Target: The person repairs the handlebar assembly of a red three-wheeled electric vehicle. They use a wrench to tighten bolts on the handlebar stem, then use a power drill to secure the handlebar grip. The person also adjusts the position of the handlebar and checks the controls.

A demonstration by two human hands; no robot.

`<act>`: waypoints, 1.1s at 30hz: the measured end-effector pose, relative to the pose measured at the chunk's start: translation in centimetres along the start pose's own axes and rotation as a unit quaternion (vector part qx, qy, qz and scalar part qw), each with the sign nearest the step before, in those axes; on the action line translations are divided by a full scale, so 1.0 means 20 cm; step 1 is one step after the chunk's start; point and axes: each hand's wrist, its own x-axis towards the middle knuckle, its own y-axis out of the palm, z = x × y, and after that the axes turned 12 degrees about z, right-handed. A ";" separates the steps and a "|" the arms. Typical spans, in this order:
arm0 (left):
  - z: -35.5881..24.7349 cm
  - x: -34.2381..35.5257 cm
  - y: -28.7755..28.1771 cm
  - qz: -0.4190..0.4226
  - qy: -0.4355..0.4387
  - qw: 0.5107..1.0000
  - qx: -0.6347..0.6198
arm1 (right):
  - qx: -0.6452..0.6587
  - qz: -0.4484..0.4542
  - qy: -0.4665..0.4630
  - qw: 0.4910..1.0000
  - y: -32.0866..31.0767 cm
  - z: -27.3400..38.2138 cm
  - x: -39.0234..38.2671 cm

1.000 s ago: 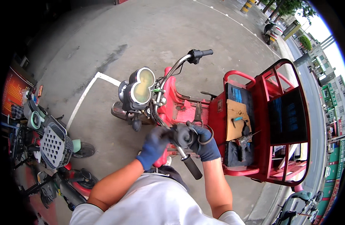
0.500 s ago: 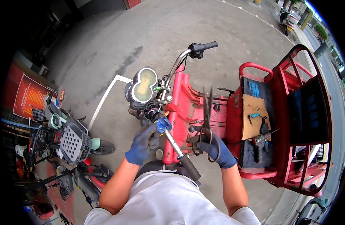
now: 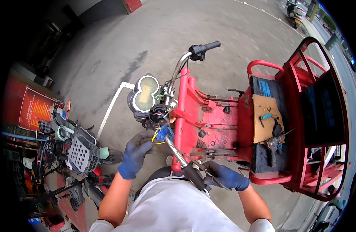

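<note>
Holds the hands apart, both in dark gloves with blue cuffs. Grips a pair of long dark scissors (image 3: 201,166) by the handles in the right hand (image 3: 223,176), blades slanting up and left along the near handlebar (image 3: 178,154) toward a blue piece (image 3: 162,134) fixed around it. Cannot tell about contact between blades and bar. Curls the fingers of the left hand (image 3: 135,154) just beside the blue piece, close to a thin yellow wire (image 3: 159,143); pinching it or merely near, cannot tell. Below, a black grip (image 3: 194,177), near the right hand. Farther up, a twin-dial gauge (image 3: 146,92), then the far grip (image 3: 212,45). To the right, the red floor (image 3: 220,135) of the vehicle, with small dark bits on it. Beyond, a black seat (image 3: 259,164) bearing a sheet of cardboard (image 3: 263,129), a turquoise tool (image 3: 266,116) on the sheet, and a power drill (image 3: 274,146) by its lower edge. Far left, a grey basket (image 3: 80,152) on a parked scooter; between, on the ground, a white painted line (image 3: 113,104).
</note>
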 end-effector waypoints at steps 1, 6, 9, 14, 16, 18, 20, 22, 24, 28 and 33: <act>0.01 -0.01 -0.02 -0.001 0.016 0.999 0.047 | 0.005 0.012 -0.015 1.000 -0.01 -0.02 0.03; 0.04 -0.04 0.03 -0.021 0.058 0.997 0.040 | -0.057 0.050 -0.044 0.996 -0.07 -0.04 0.12; 0.09 -0.04 0.03 -0.033 0.092 0.994 0.053 | -0.012 0.111 0.037 0.993 -0.12 0.14 0.12; 0.15 -0.04 0.05 -0.113 0.133 0.974 0.145 | 0.036 0.141 0.081 0.986 -0.18 0.20 0.02; 0.13 -0.04 0.08 -0.134 0.129 0.963 0.193 | 0.053 0.128 0.094 0.986 -0.20 0.17 -0.02; 0.12 -0.03 0.11 -0.137 0.157 0.944 0.256 | 0.041 0.136 0.090 0.986 -0.21 0.20 0.00; 0.12 -0.03 0.12 -0.147 0.167 0.925 0.308 | 0.027 0.156 0.073 0.985 -0.22 0.19 0.03; 0.12 -0.03 0.14 -0.165 0.158 0.908 0.352 | 0.053 0.152 0.069 0.984 -0.20 0.23 0.08; 0.12 -0.03 0.13 -0.183 0.163 0.904 0.350 | 0.091 0.152 0.068 0.982 -0.19 0.25 0.13; 0.09 -0.05 0.17 -0.176 0.127 0.922 0.321 | -0.052 0.139 0.035 0.988 -0.20 0.29 0.25; 0.17 -0.03 0.17 -0.182 0.144 0.963 0.137 | -0.044 0.103 -0.015 0.994 -0.17 0.31 0.35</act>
